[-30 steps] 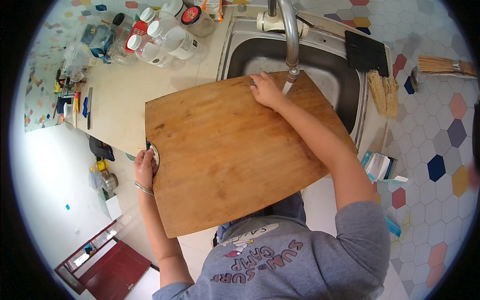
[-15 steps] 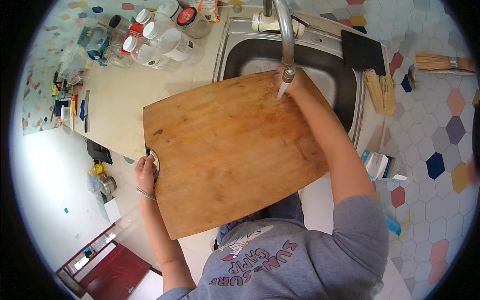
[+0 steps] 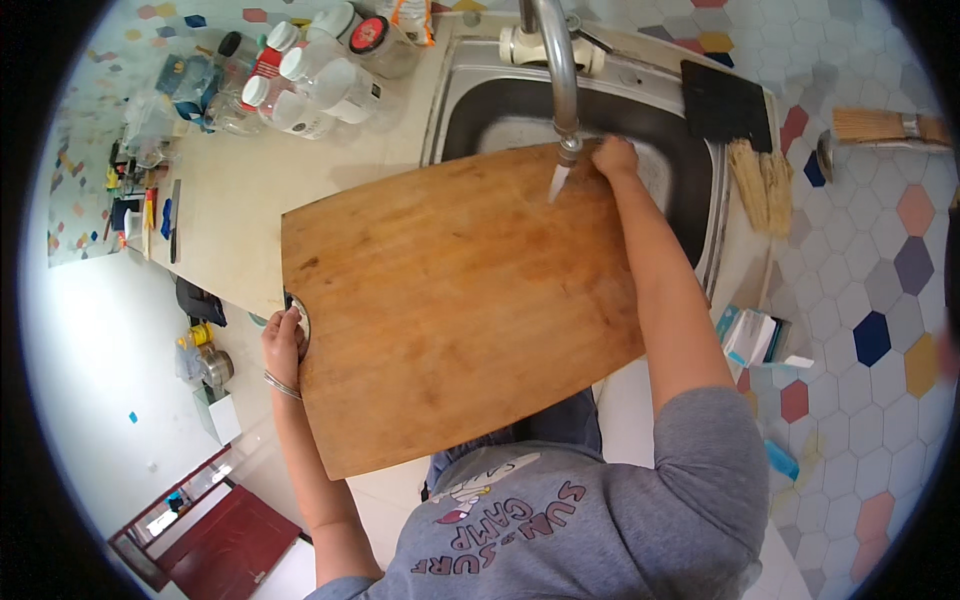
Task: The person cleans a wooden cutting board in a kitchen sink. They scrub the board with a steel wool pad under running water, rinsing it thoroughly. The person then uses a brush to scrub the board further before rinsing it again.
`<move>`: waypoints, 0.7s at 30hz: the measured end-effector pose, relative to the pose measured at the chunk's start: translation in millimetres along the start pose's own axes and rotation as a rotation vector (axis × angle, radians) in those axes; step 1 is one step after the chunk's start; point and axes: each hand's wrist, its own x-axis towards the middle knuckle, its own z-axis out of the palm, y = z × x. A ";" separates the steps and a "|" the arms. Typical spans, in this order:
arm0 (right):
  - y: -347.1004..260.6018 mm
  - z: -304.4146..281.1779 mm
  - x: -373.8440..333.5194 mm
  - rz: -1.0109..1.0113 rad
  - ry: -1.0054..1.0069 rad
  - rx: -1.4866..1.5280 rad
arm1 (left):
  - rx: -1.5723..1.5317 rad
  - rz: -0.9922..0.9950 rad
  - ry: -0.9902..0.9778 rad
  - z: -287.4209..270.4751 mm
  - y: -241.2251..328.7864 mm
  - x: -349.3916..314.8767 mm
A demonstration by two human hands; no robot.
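A large rectangular brown wooden cutting board [image 3: 455, 300] is held out flat over the near edge of the stainless steel sink [image 3: 590, 120], its far right corner under the curved metal tap [image 3: 555, 70], from which a thin stream of water falls onto the wood. The left hand [image 3: 283, 345] grips the board's left edge at a small metal-ringed hole, fingers [image 3: 292, 325] curled shut around the rim. The right hand [image 3: 615, 158] rests at the far right corner just beside the tap's spout, fingers bent over the far edge; whether they clamp the board or only steady it cannot be told.

The board looks thick, stiff and rather heavy, so it likely needs both hands on opposite edges as here; wet wood may turn slippery, and the hole at the left edge gives the surest hold.

On the pale tabletop [image 3: 250, 220] to the left of the sink stand several white-capped clear plastic bottles and jars [image 3: 310, 70]. A straw-coloured brush [image 3: 760, 185] and a dark flat mat [image 3: 725, 105] lie to the right of the sink.
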 end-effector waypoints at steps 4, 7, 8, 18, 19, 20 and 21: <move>-75.7 -23.3 -89.0 -0.193 -0.094 0.202 | 0.002 0.006 -0.018 -2.2 -2.4 2.7; -94.9 -40.6 -172.4 -0.539 -0.022 0.119 | -0.017 -0.008 -0.030 -8.7 -16.0 2.6; -81.4 -41.2 -189.2 -0.591 0.045 0.188 | -0.020 -0.016 -0.022 -11.8 -22.1 -1.3; -47.4 -41.9 -242.6 -0.286 0.244 -0.133 | -0.160 0.002 -0.074 -10.7 -47.8 15.5; -47.2 -44.9 -242.9 -0.300 0.229 -0.073 | -0.168 -0.009 -0.071 -10.7 -45.2 13.8; -42.0 -49.3 -238.1 -0.314 0.214 -0.013 | -0.176 -0.021 -0.066 -9.9 -42.7 10.8; -33.9 -54.7 -229.8 -0.327 0.202 0.048 | -0.185 -0.030 -0.062 -10.4 -37.5 8.8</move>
